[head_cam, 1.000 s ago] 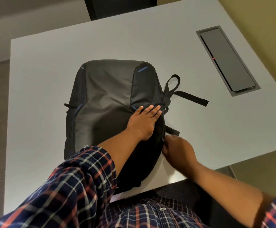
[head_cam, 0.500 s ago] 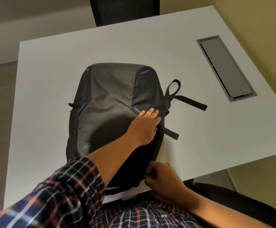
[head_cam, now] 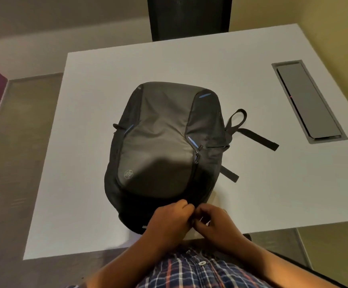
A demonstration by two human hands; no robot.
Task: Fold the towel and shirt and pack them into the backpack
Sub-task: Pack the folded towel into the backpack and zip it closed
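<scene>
A grey and black backpack (head_cam: 164,142) lies flat on the white table (head_cam: 90,100), its front panel up and its near end at the table's front edge. My left hand (head_cam: 169,221) and my right hand (head_cam: 212,222) meet at that near end, fingers curled and pinched together on the backpack's edge, apparently at the zipper. What sits between the fingertips is hidden. No towel or shirt shows outside the backpack.
Black straps (head_cam: 252,134) trail off the backpack's right side. A grey cable hatch (head_cam: 308,100) is set into the table at the right. A dark chair back (head_cam: 189,17) stands beyond the far edge. My checked shirt fills the bottom of the view.
My left hand left the top of the backpack and came down to its near end. My right hand slid along the backpack's edge from the right side to meet it.
</scene>
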